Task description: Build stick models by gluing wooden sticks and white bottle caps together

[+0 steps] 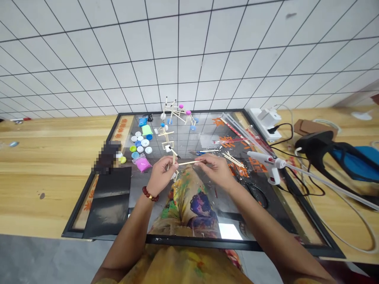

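Note:
Over the framed glass panel, my left hand pinches a small frame of pale sticks, partly hidden behind the fingers. A thin wooden stick runs level from that frame to my right hand, whose fingertips are closed on its far end. Whether the stick touches the frame, I cannot tell. Just beyond my hands stands a stick model with a white part. Farther back is a larger stick model with pink and blue round pieces.
Bottle caps and a pink packet lie left, near a black sheet. To the right are loose sticks, clear glue sticks, a white glue gun with cables, and a power strip. A tiled wall rises behind.

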`<action>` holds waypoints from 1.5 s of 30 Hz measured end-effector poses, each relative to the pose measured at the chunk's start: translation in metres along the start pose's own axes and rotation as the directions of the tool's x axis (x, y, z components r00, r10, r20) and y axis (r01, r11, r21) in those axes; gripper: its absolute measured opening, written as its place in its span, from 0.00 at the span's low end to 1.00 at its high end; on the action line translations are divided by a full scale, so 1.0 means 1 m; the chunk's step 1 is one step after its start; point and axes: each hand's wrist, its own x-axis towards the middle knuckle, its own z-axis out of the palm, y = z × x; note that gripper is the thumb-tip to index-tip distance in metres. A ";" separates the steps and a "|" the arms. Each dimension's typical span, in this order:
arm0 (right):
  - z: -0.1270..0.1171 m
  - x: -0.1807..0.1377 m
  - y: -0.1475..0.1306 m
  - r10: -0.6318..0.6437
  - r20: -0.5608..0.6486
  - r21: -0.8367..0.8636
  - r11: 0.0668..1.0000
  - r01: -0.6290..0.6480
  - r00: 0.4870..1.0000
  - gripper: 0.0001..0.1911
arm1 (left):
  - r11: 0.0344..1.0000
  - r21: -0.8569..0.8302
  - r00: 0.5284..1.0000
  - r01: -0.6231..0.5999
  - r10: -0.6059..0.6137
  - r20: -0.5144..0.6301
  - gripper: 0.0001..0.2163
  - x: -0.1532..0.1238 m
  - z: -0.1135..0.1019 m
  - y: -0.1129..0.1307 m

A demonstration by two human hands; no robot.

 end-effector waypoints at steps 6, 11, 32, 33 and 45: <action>-0.027 0.051 0.014 -0.206 -0.101 -0.363 0.918 0.156 0.973 0.06 | 0.991 -0.134 0.977 0.019 -0.046 -0.207 0.07 -0.001 0.003 0.004; -0.012 0.115 0.048 0.045 -0.271 -0.271 0.955 -0.121 0.962 0.06 | 0.984 -0.179 0.977 -0.022 -0.016 -0.212 0.07 -0.006 0.010 0.008; 0.034 0.196 0.115 0.228 -0.445 0.330 0.941 -0.078 0.866 0.22 | 0.989 -0.144 0.985 0.013 -0.038 -0.171 0.07 -0.011 0.016 0.015; 0.036 0.196 0.116 0.258 -0.439 0.372 0.924 -0.087 0.861 0.22 | 0.990 -0.142 0.985 0.016 -0.041 -0.171 0.07 -0.011 0.016 0.015; 0.045 0.189 0.111 0.427 -0.478 0.512 0.845 -0.151 0.768 0.21 | 0.989 -0.143 0.988 0.031 -0.052 -0.146 0.06 -0.012 0.017 0.012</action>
